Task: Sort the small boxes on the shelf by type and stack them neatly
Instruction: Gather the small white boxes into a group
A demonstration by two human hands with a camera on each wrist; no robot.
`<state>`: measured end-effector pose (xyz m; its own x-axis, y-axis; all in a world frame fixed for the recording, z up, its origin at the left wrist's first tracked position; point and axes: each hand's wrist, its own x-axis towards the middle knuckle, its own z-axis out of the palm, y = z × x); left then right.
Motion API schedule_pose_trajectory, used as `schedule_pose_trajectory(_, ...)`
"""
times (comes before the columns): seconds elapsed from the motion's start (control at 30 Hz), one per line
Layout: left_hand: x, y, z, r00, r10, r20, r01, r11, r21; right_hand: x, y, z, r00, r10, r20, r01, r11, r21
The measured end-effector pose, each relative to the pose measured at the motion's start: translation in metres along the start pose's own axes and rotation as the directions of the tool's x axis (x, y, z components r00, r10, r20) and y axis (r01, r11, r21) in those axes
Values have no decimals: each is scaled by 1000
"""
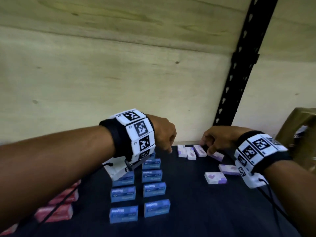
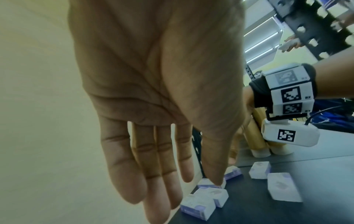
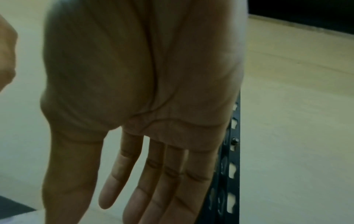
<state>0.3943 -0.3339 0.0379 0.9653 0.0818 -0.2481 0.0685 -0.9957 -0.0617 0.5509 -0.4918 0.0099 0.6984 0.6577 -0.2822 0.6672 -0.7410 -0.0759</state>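
Blue boxes stand in two neat columns on the dark shelf. Red boxes lie at the left edge. White-and-purple boxes are scattered at the back right: a close row, one by my right fingers, and two loose ones nearer me. My left hand hovers open over the row, its fingers straight and pointing down at the purple boxes. My right hand reaches down among the back boxes with its fingers straight, holding nothing.
A plywood wall closes the back of the shelf. A black perforated upright stands at the back right, with a gold bag beside it. Bare dark shelf lies in front of the purple boxes.
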Motion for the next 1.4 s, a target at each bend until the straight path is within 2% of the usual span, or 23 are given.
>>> schedule_pose_trajectory(0.2,61,-5,2,999,13,45,-13,1000,14,41,6,-6,994,3,112,5,998,-66)
schedule_pose_trajectory(0.4,102,-3,14,990,42,134,-40,999,-14,52,-2,-3,973,-13,231,44,991,-130)
schedule_pose_trajectory(0.53,119,3,20,982,85,170,-77,996,-55,56,0,1,968,-10,252,46,989,-137)
schedule_pose_trajectory(0.6,122,4,24,981,101,169,-93,994,-52,56,0,2,968,-8,253,41,991,-128)
schedule_pose_trajectory(0.73,120,5,31,988,149,27,-150,989,16,51,-1,1,972,5,235,30,989,-146)
schedule_pose_trajectory(0.93,110,2,35,986,168,19,-168,986,-2,40,-2,5,977,46,208,-12,987,-160)
schedule_pose_trajectory(1.03,103,2,34,988,145,61,-145,989,-6,32,-1,7,978,44,205,-14,989,-144)
schedule_pose_trajectory(1.17,94,4,29,971,123,205,-112,992,-64,18,2,9,973,69,222,-42,991,-124)
schedule_pose_trajectory(1.3,87,3,29,973,108,202,-95,993,-72,6,6,14,961,99,258,-74,992,-103)
schedule_pose_trajectory(1.4,86,-1,34,975,53,214,-37,997,-74,1,9,13,949,110,295,-85,992,-96)
